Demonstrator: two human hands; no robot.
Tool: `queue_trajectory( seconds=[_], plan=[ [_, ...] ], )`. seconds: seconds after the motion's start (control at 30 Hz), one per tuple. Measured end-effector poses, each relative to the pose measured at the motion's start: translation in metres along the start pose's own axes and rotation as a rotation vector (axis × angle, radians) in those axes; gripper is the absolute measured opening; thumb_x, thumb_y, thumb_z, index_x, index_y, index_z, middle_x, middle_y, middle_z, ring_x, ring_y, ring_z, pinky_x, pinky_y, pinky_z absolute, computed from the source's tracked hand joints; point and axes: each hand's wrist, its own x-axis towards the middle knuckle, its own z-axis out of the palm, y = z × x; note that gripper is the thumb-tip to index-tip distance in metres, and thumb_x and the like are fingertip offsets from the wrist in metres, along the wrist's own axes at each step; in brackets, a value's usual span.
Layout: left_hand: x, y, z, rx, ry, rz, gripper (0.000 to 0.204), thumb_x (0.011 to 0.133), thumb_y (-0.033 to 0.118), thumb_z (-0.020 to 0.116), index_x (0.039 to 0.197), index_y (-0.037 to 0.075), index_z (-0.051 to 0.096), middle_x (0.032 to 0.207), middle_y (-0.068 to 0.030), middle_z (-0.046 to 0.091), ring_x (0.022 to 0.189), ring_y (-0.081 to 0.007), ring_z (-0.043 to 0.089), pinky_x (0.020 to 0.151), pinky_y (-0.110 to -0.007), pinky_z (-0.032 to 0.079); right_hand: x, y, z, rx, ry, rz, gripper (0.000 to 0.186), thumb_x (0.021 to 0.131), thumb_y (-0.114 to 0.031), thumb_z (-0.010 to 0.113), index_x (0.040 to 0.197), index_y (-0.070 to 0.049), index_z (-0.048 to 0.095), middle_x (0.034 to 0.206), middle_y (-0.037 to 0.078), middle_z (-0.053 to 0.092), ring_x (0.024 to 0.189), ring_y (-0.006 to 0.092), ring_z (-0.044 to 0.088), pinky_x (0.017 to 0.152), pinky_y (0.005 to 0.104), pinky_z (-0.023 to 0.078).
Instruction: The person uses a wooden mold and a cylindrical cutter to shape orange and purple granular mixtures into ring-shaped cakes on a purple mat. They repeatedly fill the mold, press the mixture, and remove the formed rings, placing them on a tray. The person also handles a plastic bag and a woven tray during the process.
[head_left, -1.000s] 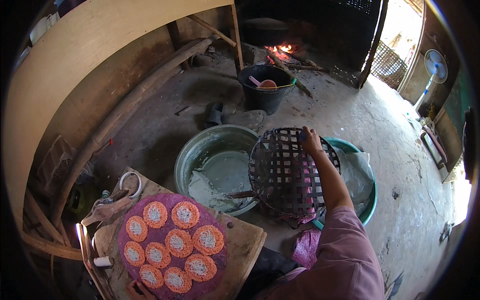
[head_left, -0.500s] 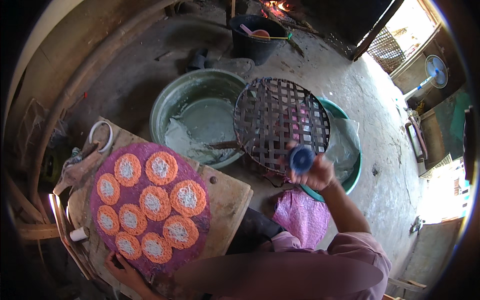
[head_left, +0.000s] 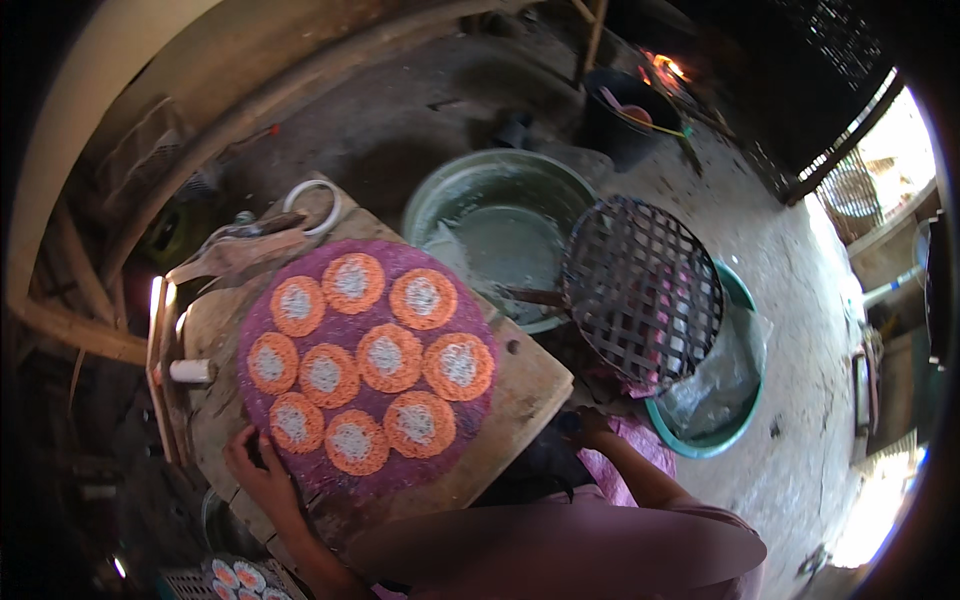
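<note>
Discs (head_left: 389,357), orange with white centres

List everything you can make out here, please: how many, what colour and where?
Lacy rounds: ten, orange with white centres, on the sheet
Round sheet: one, purple, on the board
Wooden board: one, brown, before the person
White roll: one, board's left edge
White ring: one, board's far corner
Large basin: one, grey-green, beyond the board
Woven tray: one, dark, right of that basin
Teal basin: one, far right of the board
Plastic sheeting: clear, in the teal basin
Bucket: one, black, far side
Fire: one, orange, behind the bucket
Left hand: one, at the sheet's near-left edge
Right hand: one, near the board's right corner, blurred
</note>
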Motion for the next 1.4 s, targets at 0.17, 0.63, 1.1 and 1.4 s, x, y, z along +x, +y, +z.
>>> queue_trajectory(
  seconds=[0.17,0.63,1.1,1.4],
  plan=[
    [0.001,0.009,-0.005,0.127,-0.004,-0.096,0.032,0.092,0.024,0.060,0.120,0.008,0.061,0.121,-0.0176,0.051,0.115,-0.0369,0.046,0.100,-0.047,0.036,-0.008,-0.092,-0.169,-0.345,-0.348,-0.311,0.026,0.087,-0.029,0.061,0.091,-0.004,0.068,0.090,0.020,0.068,0.085,0.0395,0.065,0.076,0.0485,0.052],
    [-0.003,0.003,-0.010,0.064,0.080,-0.069,0.015,0.086,0.020,0.065,0.095,0.009,0.067,0.111,-0.0116,0.057,0.107,-0.0323,0.049,0.093,-0.045,0.037,0.124,-0.318,-0.223,0.188,0.305,-0.609,0.025,0.091,-0.020,0.060,0.093,0.004,0.067,0.090,0.024,0.067,0.086,0.0375,0.067,0.075,0.0419,0.051],
    [-0.001,0.011,-0.010,0.089,0.103,-0.078,0.018,0.085,0.018,0.065,0.101,0.010,0.065,0.103,-0.0099,0.060,0.099,-0.0317,0.053,0.089,-0.045,0.038,0.118,-0.307,-0.221,0.537,-0.017,-0.540,0.033,0.095,-0.024,0.056,0.089,0.006,0.066,0.070,0.008,0.064,0.068,0.0097,0.058,0.060,0.0294,0.047],
    [0.006,0.008,-0.002,0.090,0.021,-0.096,0.015,0.086,0.018,0.064,0.094,0.006,0.065,0.104,-0.0151,0.057,0.101,-0.0334,0.053,0.089,-0.043,0.039,0.084,-0.312,-0.221,0.334,0.177,-0.579,0.024,0.093,-0.019,0.057,0.092,0.004,0.066,0.077,0.025,0.065,0.071,0.0362,0.066,0.065,0.0397,0.050]
  ],
)
